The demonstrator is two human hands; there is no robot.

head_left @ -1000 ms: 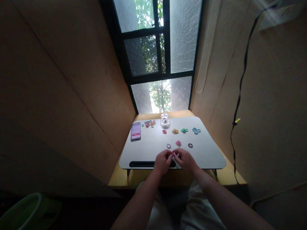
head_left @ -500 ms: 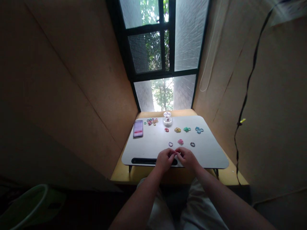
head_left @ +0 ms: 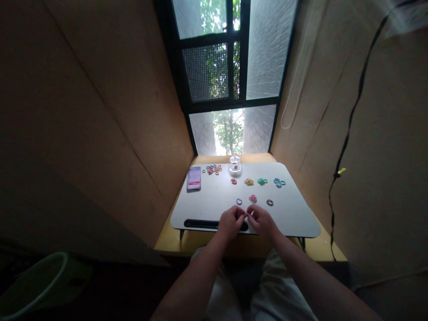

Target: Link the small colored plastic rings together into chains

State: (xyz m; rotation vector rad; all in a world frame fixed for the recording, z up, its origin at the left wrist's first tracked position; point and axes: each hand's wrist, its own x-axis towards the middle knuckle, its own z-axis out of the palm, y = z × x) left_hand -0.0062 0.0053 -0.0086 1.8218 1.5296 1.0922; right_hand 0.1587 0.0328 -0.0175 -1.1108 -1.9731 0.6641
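Observation:
My left hand [head_left: 231,221] and my right hand [head_left: 260,218] meet fingertip to fingertip over the near edge of the white lap table [head_left: 207,203]. Both are closed in a pinch; whatever is between the fingers is too small to make out. Just beyond them lie a purple band [head_left: 239,202], a clump of pink bands [head_left: 253,199] and a dark band [head_left: 269,202]. Farther back, a row holds red bands [head_left: 233,182], yellow bands [head_left: 249,182], green bands [head_left: 262,181] and blue bands [head_left: 279,183].
A mixed pile of coloured bands [head_left: 214,169] lies at the back left, beside a phone [head_left: 194,179]. A clear round container [head_left: 235,168] stands at the back. Along the near edge runs a black slot [head_left: 200,224]. Walls close in on both sides; a black cord [head_left: 347,129] hangs right.
The view has shifted slightly. My hands stay pinched together in nearly the same place, and the sorted bands on the table have not moved.

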